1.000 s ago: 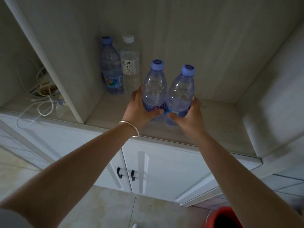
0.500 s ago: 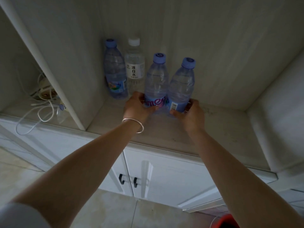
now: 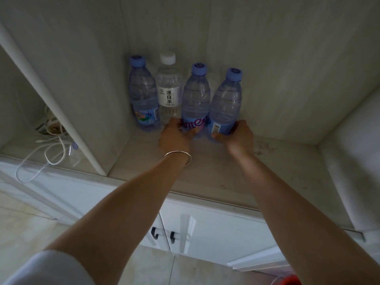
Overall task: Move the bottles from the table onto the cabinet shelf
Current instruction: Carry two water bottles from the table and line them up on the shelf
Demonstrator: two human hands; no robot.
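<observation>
Fingers (image 3: 218, 136) clamped on two blue-capped bottles (image 3: 195, 103), one label seemingly "Sante"; neighbour's "凉白水" (image 3: 169, 97).

The white-capped bottle (image 3: 169, 93), near the shelf's (image 3: 205, 167) back left corner, bears a white label reading 凉白水 downward. The next bottle (image 3: 195, 99) to its right shows pink letters "inte", part hidden. The right-hand bottle (image 3: 225, 103) carries a barcode, digits unreadable.

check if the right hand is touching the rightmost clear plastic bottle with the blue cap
Touching. The head view shows the right hand wrapped around the rightmost blue-capped clear plastic bottle at its label.
</observation>
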